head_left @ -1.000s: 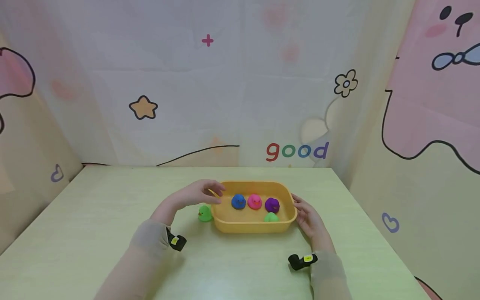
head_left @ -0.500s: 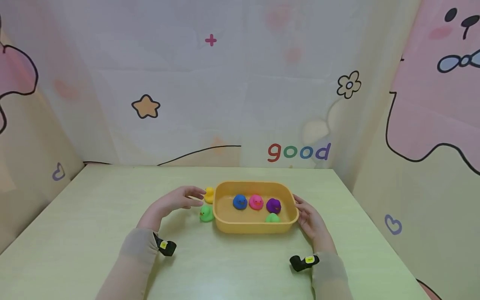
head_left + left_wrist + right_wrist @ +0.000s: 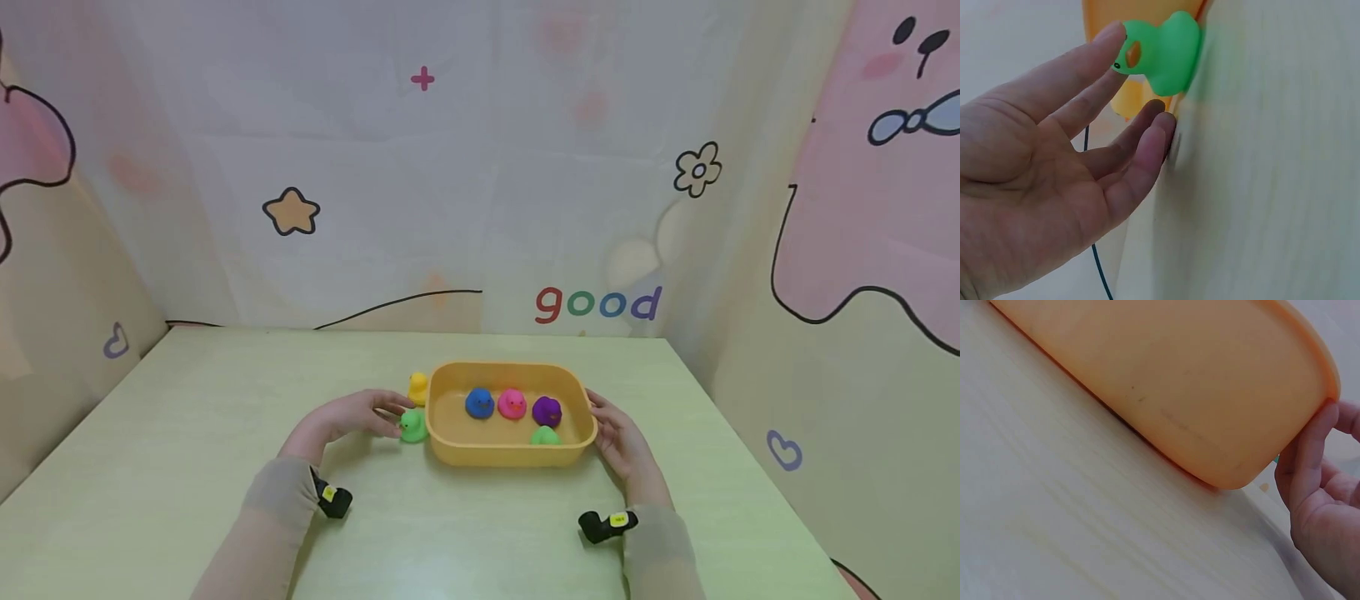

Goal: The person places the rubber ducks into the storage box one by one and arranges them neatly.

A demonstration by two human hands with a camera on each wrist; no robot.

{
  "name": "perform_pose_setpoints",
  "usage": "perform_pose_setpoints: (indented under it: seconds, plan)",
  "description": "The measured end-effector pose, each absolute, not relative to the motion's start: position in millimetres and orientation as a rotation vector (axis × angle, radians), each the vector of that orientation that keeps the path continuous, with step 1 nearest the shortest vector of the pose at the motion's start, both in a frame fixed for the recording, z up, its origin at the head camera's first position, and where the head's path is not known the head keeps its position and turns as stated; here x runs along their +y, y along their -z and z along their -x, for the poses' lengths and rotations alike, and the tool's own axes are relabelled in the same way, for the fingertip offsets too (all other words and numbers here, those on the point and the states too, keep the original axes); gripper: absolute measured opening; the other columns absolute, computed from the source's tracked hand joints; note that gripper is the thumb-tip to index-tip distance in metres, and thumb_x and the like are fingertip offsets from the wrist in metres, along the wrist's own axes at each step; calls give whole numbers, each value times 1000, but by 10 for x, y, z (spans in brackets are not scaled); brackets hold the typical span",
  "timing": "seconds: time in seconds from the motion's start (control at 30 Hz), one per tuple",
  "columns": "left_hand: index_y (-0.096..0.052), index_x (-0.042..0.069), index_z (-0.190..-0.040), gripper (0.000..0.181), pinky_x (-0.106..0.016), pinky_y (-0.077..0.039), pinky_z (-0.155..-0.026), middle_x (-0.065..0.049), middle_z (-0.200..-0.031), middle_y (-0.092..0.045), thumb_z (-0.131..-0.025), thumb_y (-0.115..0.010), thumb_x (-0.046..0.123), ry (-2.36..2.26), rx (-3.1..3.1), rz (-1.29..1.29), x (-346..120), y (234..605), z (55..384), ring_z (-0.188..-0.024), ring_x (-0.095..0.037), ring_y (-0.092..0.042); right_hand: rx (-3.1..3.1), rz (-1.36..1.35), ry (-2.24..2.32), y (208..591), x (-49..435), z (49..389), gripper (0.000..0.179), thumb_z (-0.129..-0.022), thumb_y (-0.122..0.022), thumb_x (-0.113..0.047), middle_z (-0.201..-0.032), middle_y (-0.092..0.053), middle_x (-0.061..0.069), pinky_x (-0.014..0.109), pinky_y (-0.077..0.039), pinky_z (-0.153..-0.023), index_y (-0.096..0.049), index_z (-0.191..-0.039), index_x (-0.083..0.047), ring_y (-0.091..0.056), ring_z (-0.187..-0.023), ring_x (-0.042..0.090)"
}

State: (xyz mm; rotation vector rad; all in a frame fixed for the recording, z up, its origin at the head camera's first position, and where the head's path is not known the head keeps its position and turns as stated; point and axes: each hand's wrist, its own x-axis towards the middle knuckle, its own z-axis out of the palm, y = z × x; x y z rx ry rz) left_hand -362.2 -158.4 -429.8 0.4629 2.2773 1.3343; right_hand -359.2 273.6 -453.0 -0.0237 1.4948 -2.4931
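A yellow-orange plastic basin [image 3: 480,456] stands on the table. Inside it are a blue toy duck [image 3: 480,404], a pink duck [image 3: 512,404], a purple duck [image 3: 547,412] and a light green duck [image 3: 545,436], partly hidden by the front wall. Outside its left end sit a green duck [image 3: 412,426] and, behind that, a yellow duck [image 3: 417,389]. My left hand [image 3: 362,417] reaches to the green duck [image 3: 1169,53], fingers spread and not closed round it; a fingertip overlaps its head in the left wrist view. My right hand [image 3: 622,435] rests its fingers against the basin's right end [image 3: 1210,406].
The pale wooden table [image 3: 187,433] extends on both sides of the basin and in front of it. Printed cloth walls [image 3: 375,167] enclose its back and sides. Each wrist carries a small black camera [image 3: 333,497].
My left hand has moved from above the basin's left rim, left and down to beside the green duck. The yellow duck has come into view. My right hand stays at the basin.
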Motion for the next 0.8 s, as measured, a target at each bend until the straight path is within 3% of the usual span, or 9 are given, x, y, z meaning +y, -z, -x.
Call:
perform_pose_setpoints:
  seconds: [0.3,0.57,0.8]
  plan:
    - [-54,2,-136,53,-40,-47,-99,-22,-139,-52,-86,-71,7,-1302,2296,-494,-1530,4340,3624,-126,-35,-50,1545,-36,2467,4502,2714,3593,43,-101,-36,-1,-106,-66,-4,14,-54,-76,-32,-144,-3,-65,-89,3]
    - [-60,2,-131,46,-51,-41,-106,-18,-135,-56,-86,-69,2,-1270,2369,-527,-1461,4383,3631,-122,-35,-51,1506,-14,2486,4533,2713,3582,31,-101,-36,0,-105,-66,-3,15,-55,-75,-42,-131,-9,-66,-88,4]
    - [-60,1,-129,45,-54,-39,-108,-18,-133,-59,-87,-72,11,-1259,2406,-475,-1447,4376,3635,-123,-37,-53,1485,-6,2505,4557,2707,3587,29,-101,-37,0,-105,-66,-2,15,-55,-75,-44,-127,-10,-66,-87,5]
